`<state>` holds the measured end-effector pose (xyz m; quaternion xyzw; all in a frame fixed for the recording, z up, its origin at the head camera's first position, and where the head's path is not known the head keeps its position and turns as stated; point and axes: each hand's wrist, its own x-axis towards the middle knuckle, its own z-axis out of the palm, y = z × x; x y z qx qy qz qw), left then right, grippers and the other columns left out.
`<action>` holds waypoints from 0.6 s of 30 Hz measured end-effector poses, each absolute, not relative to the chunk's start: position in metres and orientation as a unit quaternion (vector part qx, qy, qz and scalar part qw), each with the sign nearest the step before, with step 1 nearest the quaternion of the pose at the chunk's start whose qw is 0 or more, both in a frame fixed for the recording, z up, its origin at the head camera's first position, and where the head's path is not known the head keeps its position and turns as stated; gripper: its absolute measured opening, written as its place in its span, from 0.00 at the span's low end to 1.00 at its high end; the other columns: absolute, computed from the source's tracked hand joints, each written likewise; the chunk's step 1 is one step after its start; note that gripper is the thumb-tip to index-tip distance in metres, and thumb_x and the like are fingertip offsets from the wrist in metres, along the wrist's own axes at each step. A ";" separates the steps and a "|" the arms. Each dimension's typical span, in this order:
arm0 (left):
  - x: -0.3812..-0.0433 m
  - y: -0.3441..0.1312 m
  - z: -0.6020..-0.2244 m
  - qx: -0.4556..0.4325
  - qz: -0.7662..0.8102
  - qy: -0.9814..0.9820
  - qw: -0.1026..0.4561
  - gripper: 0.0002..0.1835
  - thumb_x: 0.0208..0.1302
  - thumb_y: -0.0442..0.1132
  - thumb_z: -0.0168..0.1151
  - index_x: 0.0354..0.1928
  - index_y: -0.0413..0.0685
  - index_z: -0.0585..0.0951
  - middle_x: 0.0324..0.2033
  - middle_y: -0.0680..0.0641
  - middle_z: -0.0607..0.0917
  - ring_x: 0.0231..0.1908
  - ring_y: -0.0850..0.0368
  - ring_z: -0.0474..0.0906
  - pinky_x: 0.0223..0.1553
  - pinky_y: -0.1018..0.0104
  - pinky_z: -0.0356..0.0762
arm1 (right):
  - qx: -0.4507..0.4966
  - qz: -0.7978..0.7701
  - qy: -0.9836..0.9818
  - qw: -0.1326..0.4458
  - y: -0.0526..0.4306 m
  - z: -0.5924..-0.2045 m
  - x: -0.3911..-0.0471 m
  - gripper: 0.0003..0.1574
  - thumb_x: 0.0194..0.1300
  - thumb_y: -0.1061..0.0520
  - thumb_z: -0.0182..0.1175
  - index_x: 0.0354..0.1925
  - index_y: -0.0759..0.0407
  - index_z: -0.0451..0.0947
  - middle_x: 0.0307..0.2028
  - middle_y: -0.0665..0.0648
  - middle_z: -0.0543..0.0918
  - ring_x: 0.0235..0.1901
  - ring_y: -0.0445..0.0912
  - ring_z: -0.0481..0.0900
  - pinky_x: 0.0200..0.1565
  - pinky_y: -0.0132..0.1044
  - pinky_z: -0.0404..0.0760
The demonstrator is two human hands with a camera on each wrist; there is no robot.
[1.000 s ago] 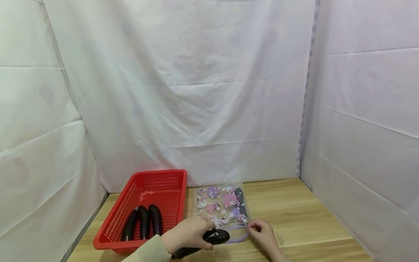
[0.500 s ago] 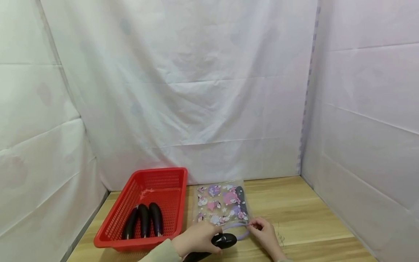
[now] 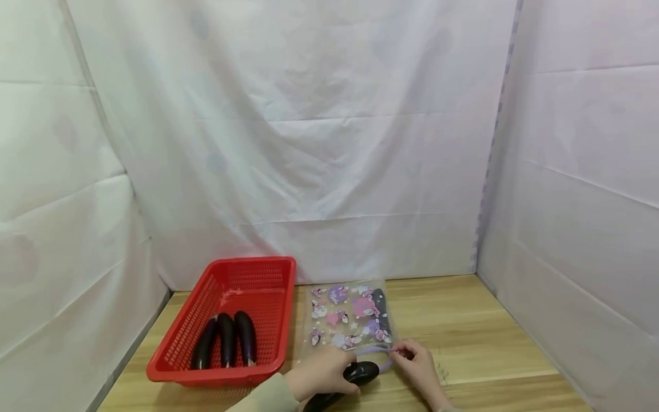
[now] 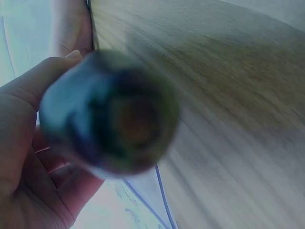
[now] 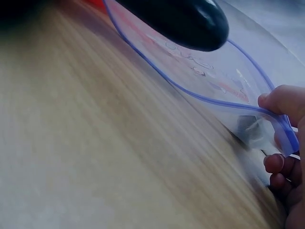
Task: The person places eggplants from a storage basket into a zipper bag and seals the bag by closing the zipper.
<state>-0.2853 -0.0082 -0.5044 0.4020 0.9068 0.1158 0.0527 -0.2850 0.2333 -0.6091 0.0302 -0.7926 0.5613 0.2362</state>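
My left hand grips a dark, glossy eggplant around its body, its rounded end pointing at the mouth of a clear zip bag. In the left wrist view the eggplant is blurred and close to the camera, between thumb and fingers. My right hand pinches the right corner of the bag's purple zip edge, which gapes in a loop. The right wrist view has the eggplant in front of the gaping zip edge. Inside the bag, along its right side, lies another eggplant.
A red plastic basket stands to the left with 3 eggplants in its near part. Under everything is a wood-grain table. White cloth hangs behind and on both sides.
The left hand has moved right with the eggplant, bringing its rounded end closer to the bag's mouth. The right hand still pinches the bag's corner. The head view has shifted slightly.
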 end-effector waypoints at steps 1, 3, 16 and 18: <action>-0.286 -0.007 -0.505 0.399 0.117 0.908 0.054 0.18 0.47 0.58 0.73 0.32 0.58 0.80 0.20 0.64 0.72 0.21 0.68 0.67 0.23 0.72 0.65 | 0.031 0.564 -0.791 0.234 0.234 -0.609 -0.285 0.09 0.47 0.70 0.70 0.24 0.61 0.80 0.23 0.46 0.76 0.24 0.37 0.70 0.28 0.29 0.71; -0.286 -0.005 -0.505 0.394 0.118 0.910 0.055 0.18 0.47 0.57 0.73 0.32 0.57 0.79 0.20 0.64 0.72 0.21 0.68 0.67 0.23 0.72 0.65 | 0.041 0.570 -0.788 0.230 0.235 -0.609 -0.285 0.09 0.48 0.69 0.71 0.25 0.59 0.81 0.23 0.45 0.77 0.24 0.37 0.71 0.28 0.29 0.72; -0.284 0.005 -0.512 0.367 0.130 0.921 0.011 0.16 0.47 0.52 0.73 0.26 0.55 0.75 0.18 0.61 0.71 0.19 0.66 0.65 0.22 0.70 0.64 | 0.067 0.591 -0.771 0.230 0.237 -0.609 -0.286 0.08 0.49 0.67 0.71 0.25 0.57 0.82 0.23 0.45 0.78 0.24 0.37 0.72 0.28 0.30 0.72; -0.285 0.008 -0.513 0.366 0.129 0.922 -0.002 0.16 0.47 0.51 0.73 0.25 0.54 0.75 0.18 0.60 0.71 0.18 0.65 0.65 0.21 0.69 0.63 | 0.062 0.583 -0.776 0.232 0.237 -0.609 -0.286 0.10 0.48 0.67 0.72 0.25 0.54 0.82 0.23 0.45 0.77 0.24 0.38 0.72 0.28 0.30 0.72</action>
